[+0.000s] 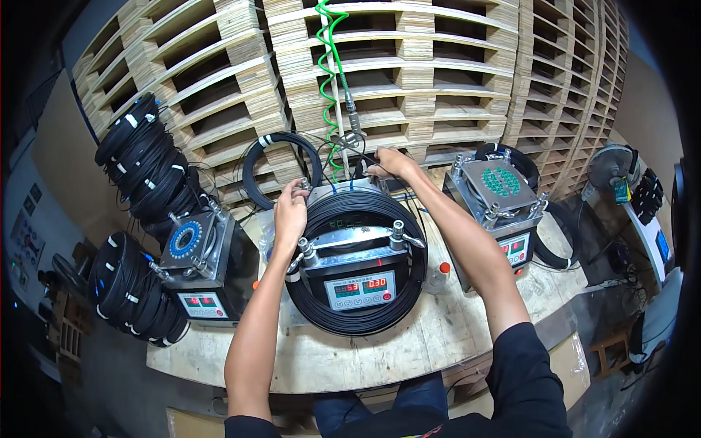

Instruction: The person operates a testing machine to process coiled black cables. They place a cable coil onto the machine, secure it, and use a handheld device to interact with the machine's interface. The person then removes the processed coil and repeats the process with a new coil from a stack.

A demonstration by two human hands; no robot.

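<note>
Up top, a bright green spiral plastic hose (325,73) dangles against stacked pale tan wooden pallets (453,87), striped by dark gaps. Centre stage, a black round cable coil (358,323) circles a light grey rectangular control panel (361,290) glowing with red digits. Over left, a blue ring-shaped fitting (186,239), dotted whitish; over right, green round clustered parts (501,182) on a silver-grey square metal plate (471,169). And here, black cloth sleeves (529,365), dark blue trousers (423,394), an orange-red round bottle cap (444,267).
</note>
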